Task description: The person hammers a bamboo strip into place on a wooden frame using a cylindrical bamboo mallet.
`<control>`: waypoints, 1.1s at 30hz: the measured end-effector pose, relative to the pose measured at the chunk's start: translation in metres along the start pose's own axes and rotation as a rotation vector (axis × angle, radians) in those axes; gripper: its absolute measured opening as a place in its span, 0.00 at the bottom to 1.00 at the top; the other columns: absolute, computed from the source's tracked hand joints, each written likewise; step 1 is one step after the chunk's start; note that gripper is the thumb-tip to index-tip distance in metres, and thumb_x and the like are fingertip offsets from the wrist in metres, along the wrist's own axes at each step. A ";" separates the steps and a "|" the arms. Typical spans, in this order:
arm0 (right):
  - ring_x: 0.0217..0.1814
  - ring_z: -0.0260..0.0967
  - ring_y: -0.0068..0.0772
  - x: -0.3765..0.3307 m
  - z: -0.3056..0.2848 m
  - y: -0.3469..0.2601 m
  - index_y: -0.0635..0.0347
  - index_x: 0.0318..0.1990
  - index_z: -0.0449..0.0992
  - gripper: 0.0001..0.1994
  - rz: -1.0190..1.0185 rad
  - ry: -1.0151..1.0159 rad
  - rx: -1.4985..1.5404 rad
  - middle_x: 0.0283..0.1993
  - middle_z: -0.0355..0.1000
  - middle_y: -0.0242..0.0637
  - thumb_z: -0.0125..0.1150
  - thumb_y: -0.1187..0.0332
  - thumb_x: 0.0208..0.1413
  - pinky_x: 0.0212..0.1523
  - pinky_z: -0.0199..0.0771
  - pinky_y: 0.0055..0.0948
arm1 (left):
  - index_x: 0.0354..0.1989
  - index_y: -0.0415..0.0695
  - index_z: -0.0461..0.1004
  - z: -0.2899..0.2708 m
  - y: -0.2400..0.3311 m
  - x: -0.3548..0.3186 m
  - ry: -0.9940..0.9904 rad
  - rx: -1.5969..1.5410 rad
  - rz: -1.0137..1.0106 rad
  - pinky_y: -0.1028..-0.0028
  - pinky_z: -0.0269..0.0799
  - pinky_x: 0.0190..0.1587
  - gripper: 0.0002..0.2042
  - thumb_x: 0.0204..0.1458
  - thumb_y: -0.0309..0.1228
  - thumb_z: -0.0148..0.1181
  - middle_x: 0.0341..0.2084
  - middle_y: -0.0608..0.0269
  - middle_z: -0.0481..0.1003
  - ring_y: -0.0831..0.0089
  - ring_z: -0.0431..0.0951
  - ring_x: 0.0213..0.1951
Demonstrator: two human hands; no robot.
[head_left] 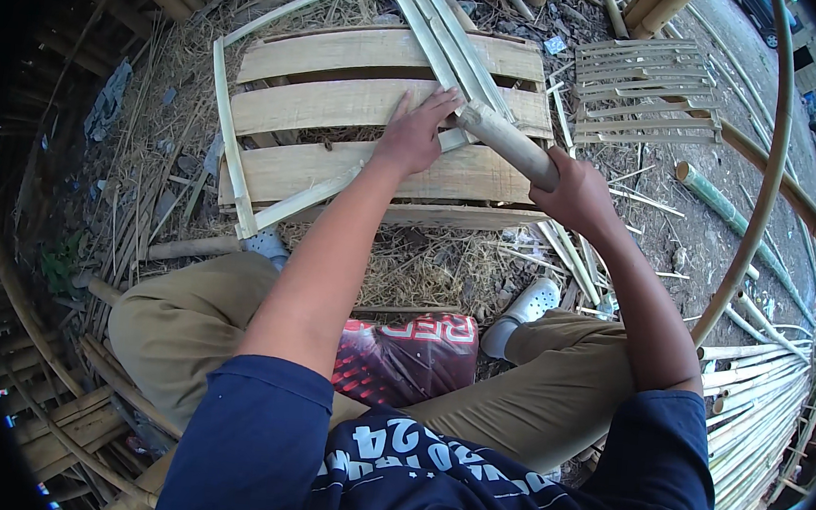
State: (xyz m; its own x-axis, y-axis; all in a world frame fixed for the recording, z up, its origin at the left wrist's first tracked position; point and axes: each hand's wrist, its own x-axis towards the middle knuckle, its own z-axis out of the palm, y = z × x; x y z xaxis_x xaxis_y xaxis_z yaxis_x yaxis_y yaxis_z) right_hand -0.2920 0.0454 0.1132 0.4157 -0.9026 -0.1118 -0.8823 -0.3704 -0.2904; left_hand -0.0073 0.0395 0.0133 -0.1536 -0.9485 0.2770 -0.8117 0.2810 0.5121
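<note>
My right hand (570,189) is closed around the near end of a thick, round piece of bamboo (511,145), which slants up to the left over a low wooden slatted bench. Beside its far end, my left hand (415,136) lies with fingers stretched and spread over the slat and the edge of the pale split bamboo strips (444,42). Those strips run across the bench's far side, and their ends pass under the bamboo piece. Another pale strip (307,194) forms part of an angled frame around the bench's left side, passing below my left wrist.
Slats of the wooden bench (333,105) have gaps between them. A rack of thin bamboo strips (646,92) lies at the far right. Curved poles (774,169) rise at right, near a green bamboo pole (737,219) and a stack of poles (760,407). Straw and scraps litter the ground.
</note>
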 end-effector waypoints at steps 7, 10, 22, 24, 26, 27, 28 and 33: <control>0.43 0.81 0.55 0.000 -0.007 -0.005 0.57 0.56 0.75 0.28 -0.005 -0.064 -0.017 0.39 0.81 0.50 0.69 0.59 0.45 0.47 0.80 0.50 | 0.62 0.54 0.77 -0.014 -0.019 0.020 -0.039 0.112 0.121 0.59 0.55 0.75 0.28 0.53 0.18 0.51 0.67 0.66 0.71 0.67 0.66 0.71; 0.44 0.80 0.54 -0.002 -0.005 0.008 0.58 0.53 0.75 0.26 0.019 -0.074 -0.018 0.40 0.81 0.49 0.69 0.59 0.45 0.48 0.80 0.49 | 0.51 0.50 0.84 -0.035 -0.011 0.060 -0.255 0.036 0.100 0.60 0.66 0.67 0.20 0.53 0.21 0.52 0.57 0.61 0.79 0.59 0.76 0.61; 0.38 0.80 0.61 0.005 -0.007 0.001 0.61 0.50 0.77 0.22 -0.044 0.074 0.092 0.34 0.80 0.56 0.69 0.62 0.46 0.43 0.79 0.51 | 0.77 0.58 0.57 0.016 -0.060 0.135 -0.015 0.401 0.200 0.48 0.40 0.79 0.26 0.70 0.37 0.41 0.77 0.63 0.56 0.60 0.51 0.78; 0.36 0.79 0.61 0.008 -0.006 0.000 0.61 0.49 0.77 0.22 0.007 0.092 0.139 0.31 0.79 0.56 0.69 0.62 0.47 0.40 0.79 0.52 | 0.76 0.59 0.59 0.022 -0.067 0.137 0.007 0.383 0.190 0.52 0.36 0.80 0.26 0.70 0.40 0.40 0.77 0.64 0.55 0.64 0.50 0.79; 0.36 0.79 0.61 0.008 -0.012 -0.003 0.61 0.49 0.77 0.22 -0.028 0.121 0.136 0.31 0.79 0.57 0.69 0.62 0.47 0.40 0.79 0.52 | 0.76 0.60 0.59 0.020 -0.066 0.141 -0.024 0.402 0.211 0.51 0.38 0.79 0.25 0.70 0.40 0.40 0.77 0.64 0.55 0.63 0.51 0.78; 0.35 0.80 0.60 0.007 -0.017 -0.006 0.59 0.50 0.77 0.22 -0.035 0.067 0.087 0.31 0.79 0.54 0.70 0.62 0.46 0.41 0.79 0.51 | 0.76 0.60 0.59 0.021 -0.065 0.140 -0.010 0.417 0.219 0.51 0.40 0.79 0.25 0.70 0.40 0.41 0.77 0.64 0.56 0.63 0.53 0.78; 0.35 0.80 0.60 0.008 -0.015 -0.006 0.59 0.50 0.77 0.22 -0.034 0.061 0.088 0.31 0.79 0.54 0.70 0.62 0.46 0.41 0.79 0.51 | 0.76 0.60 0.59 0.021 -0.064 0.140 -0.015 0.415 0.215 0.51 0.40 0.79 0.25 0.70 0.40 0.41 0.77 0.64 0.56 0.63 0.53 0.78; 0.34 0.80 0.58 0.013 -0.002 0.000 0.56 0.52 0.76 0.23 -0.120 0.034 0.004 0.30 0.80 0.50 0.69 0.62 0.45 0.40 0.79 0.52 | 0.75 0.59 0.61 0.021 -0.060 0.140 -0.019 0.421 0.182 0.49 0.42 0.78 0.25 0.70 0.40 0.40 0.77 0.64 0.56 0.63 0.53 0.77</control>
State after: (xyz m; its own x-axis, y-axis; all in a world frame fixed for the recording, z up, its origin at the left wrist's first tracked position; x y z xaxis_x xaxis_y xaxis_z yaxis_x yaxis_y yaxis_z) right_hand -0.2868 0.0338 0.1134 0.5103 -0.8588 -0.0443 -0.8259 -0.4751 -0.3034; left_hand 0.0085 -0.1133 0.0045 -0.3217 -0.8929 0.3150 -0.9283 0.3630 0.0807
